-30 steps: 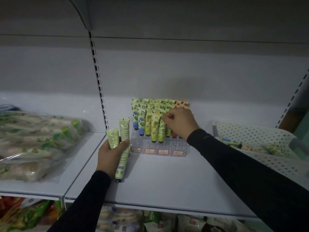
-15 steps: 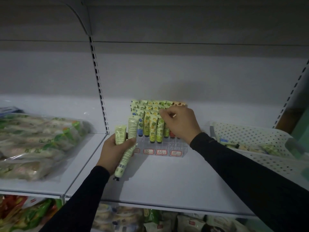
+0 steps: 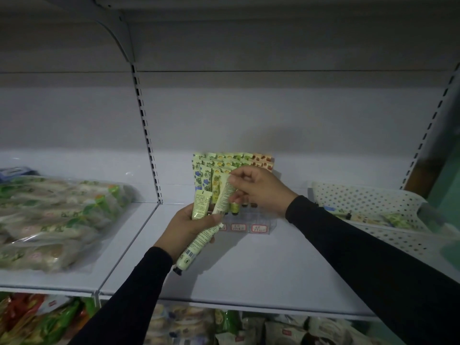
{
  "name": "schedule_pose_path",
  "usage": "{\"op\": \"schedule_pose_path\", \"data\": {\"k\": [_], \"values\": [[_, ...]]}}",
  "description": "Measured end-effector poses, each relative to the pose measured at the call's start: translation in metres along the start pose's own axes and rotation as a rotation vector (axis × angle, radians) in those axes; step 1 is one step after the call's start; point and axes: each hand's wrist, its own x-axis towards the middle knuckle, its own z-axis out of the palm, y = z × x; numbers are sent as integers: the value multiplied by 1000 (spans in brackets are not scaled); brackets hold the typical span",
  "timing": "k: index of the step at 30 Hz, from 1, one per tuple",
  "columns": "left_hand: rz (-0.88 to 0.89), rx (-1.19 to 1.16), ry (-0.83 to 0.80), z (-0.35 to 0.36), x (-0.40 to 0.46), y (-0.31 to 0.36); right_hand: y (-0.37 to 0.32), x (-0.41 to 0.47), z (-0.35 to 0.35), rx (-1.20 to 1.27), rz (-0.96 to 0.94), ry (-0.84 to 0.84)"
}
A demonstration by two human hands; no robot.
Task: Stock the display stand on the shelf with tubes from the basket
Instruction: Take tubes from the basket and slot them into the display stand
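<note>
Tubes (image 3: 200, 235) — two in your left hand (image 3: 185, 226), just before stand (image 3: 245, 221); right hand (image 3: 258, 189) pinches longer one's top. Basket (image 3: 368, 200) right of stand. Risk: pulling at a slant could knock racked tubes — front slots tight.

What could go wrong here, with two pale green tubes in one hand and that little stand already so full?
1. The right hand pinches the top of the long pale green tube while the left hand holds it along with a shorter pale green tube; the shorter one might slip out during the handover.
2. The clear plastic display stand is packed with upright tubes just behind both hands, so a knuckle could tip some over.
</note>
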Motion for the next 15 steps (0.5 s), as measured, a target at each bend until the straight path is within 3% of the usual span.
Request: {"op": "schedule_pose_path", "data": {"k": [8,15], "values": [[16,8,18,6,1,-2,-1,-1,-1,-347,-44,117],[77,30,70,7,1,-3,6,5,-3,-311,23,183]]}}
